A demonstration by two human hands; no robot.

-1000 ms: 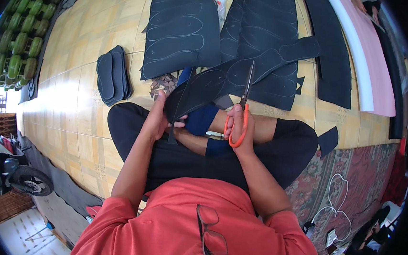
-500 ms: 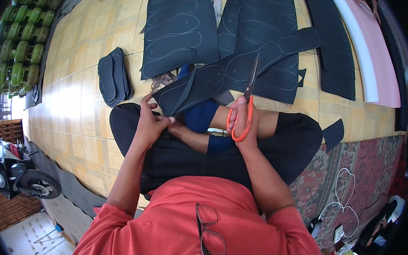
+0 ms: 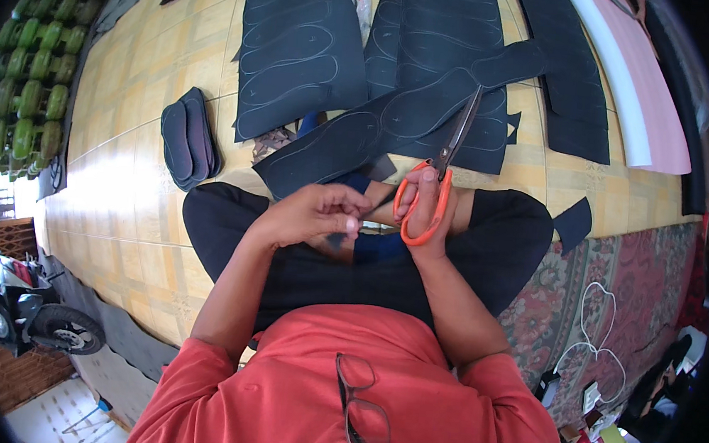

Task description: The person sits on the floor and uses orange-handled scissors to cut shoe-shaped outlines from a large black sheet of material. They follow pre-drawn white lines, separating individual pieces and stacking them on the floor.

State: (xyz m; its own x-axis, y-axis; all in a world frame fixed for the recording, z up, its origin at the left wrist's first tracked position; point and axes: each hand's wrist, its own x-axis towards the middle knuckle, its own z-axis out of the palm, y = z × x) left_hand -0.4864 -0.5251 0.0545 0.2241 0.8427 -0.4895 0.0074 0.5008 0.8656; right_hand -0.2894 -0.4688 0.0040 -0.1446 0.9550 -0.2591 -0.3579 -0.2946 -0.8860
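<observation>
My right hand [image 3: 429,206] grips a pair of scissors [image 3: 464,128] by the orange handles, blades together and pointing up and away. My left hand [image 3: 313,217] is beside it over my crossed legs, thumb and fingers drawn together. A thin dark strip [image 3: 382,199] runs from its fingertips toward the right hand; its ends are partly hidden. Just beyond lies a long dark foam-like sheet [image 3: 327,148] with pale sole-shaped outlines, slanting across my feet. The scissor blades overlap its right part in view; whether they touch cannot be told.
Larger outlined dark sheets [image 3: 299,59] lie farther off on the tiled floor. Cut sole shapes [image 3: 190,142] are stacked at left. White and pink rolls [image 3: 650,120] stand out at far right, above a patterned carpet [image 3: 548,299] with a white cable [image 3: 597,349]. A motorcycle [image 3: 31,304] is at left.
My left hand has left the sheet's near edge and moved right, toward the scissors. The thin strip that lay over the sheet is now at its fingertips. My right hand still holds the scissors.
</observation>
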